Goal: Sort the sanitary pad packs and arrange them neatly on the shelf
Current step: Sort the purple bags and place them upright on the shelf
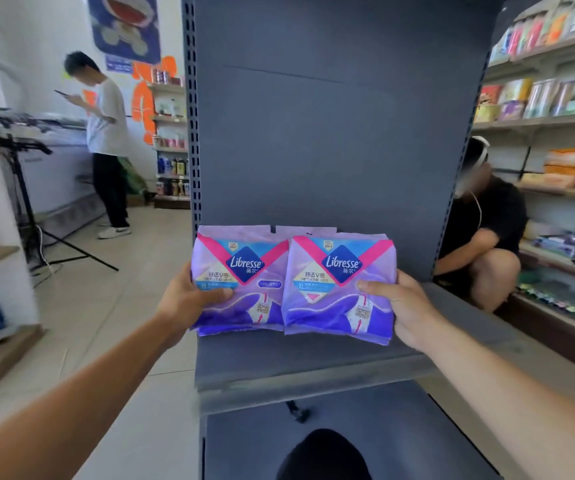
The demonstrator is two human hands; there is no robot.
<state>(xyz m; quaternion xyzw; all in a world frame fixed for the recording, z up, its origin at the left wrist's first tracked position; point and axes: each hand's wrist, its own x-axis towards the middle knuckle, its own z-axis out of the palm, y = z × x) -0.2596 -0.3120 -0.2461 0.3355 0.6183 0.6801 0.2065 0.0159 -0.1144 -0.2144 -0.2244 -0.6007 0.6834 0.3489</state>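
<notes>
Two purple Libresse sanitary pad packs stand side by side at the left of the grey shelf (pixel 314 355). More packs show behind each front one. My left hand (pixel 189 299) grips the left pack (pixel 241 271) at its left edge, thumb on the front. On the other side, my right hand (pixel 404 303) grips the right pack (pixel 339 282) at its right edge, thumb across the front. Both packs face me upright, their lower edges over the shelf board.
The grey back panel (pixel 331 133) rises behind the packs, and a lower shelf (pixel 348 427) sits below. A person crouches at the right (pixel 487 230) beside stocked shelves (pixel 556 126). Another person stands at the left (pixel 106 133) near a freezer and a tripod (pixel 36 202).
</notes>
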